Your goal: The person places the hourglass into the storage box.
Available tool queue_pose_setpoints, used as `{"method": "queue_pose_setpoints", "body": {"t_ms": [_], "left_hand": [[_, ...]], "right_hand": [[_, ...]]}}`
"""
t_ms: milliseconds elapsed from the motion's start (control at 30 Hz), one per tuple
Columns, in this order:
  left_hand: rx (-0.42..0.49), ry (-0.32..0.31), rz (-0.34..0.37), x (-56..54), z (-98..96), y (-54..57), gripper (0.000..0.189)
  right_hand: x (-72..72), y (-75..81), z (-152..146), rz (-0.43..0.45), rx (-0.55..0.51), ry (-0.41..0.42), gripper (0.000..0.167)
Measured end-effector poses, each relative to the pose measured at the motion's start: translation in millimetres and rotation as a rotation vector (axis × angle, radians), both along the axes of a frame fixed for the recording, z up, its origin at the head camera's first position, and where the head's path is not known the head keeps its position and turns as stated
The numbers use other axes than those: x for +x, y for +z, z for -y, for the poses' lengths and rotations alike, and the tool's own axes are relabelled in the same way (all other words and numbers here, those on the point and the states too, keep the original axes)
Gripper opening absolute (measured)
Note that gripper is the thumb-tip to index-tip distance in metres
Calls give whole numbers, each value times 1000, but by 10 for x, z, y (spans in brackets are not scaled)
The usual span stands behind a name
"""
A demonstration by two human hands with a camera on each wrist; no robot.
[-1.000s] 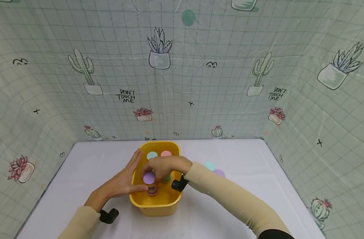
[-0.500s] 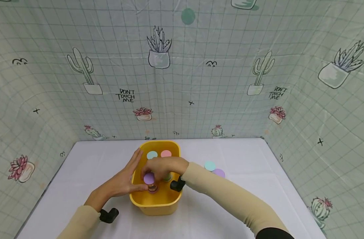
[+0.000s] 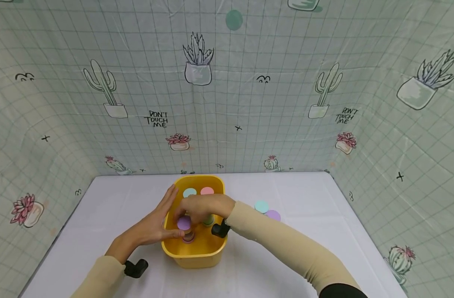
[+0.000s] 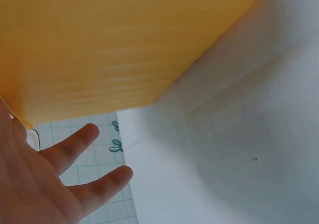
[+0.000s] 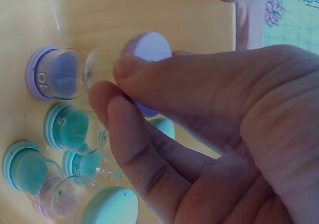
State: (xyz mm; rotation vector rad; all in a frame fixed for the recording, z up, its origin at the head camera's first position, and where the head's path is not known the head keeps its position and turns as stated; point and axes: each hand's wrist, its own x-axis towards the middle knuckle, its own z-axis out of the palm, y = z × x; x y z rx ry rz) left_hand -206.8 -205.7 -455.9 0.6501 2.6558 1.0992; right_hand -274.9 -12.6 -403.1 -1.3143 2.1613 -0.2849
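Note:
A purple-capped sand timer [image 3: 184, 223], marked 10 on its base in the right wrist view, is inside the yellow bin [image 3: 199, 261]. My right hand [image 3: 201, 207] reaches over the bin and pinches this timer near its upper cap. It looks upright; whether its base touches the floor I cannot tell. Close by stand a green timer [image 3: 208, 220], a teal-capped timer [image 3: 189, 192] and a pink-capped timer [image 3: 206, 191]. My left hand [image 3: 152, 227] holds the bin's left side, thumb over the rim and fingers spread along the outer wall [image 4: 124, 50].
To the right of the bin, a teal-topped timer [image 3: 261, 206] and a purple-topped timer [image 3: 273, 215] are on the white table [image 3: 294, 244], partly behind my right sleeve [image 3: 271, 236]. A patterned curtain [image 3: 227, 103] surrounds the table's back and sides.
My right hand and the purple-capped timer have shifted slightly to the left within the bin. The left hand and the bin keep their places.

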Motion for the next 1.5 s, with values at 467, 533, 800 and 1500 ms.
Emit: {"method": "queue_pose_setpoints", "body": {"t_ms": [467, 533, 800, 1500], "left_hand": [[16, 17, 23, -13, 8, -23, 125], [18, 16, 22, -12, 8, -32, 125], [13, 28, 22, -10, -4, -27, 126], [38, 48, -2, -7, -27, -53, 121]], "right_hand": [[-31, 184, -130, -35, -54, -51, 34], [-57, 258, -215, -39, -91, -55, 35], [-232, 503, -890, 26, -277, -202, 34], [-221, -27, -2359, 101, -262, -587, 66]]}}
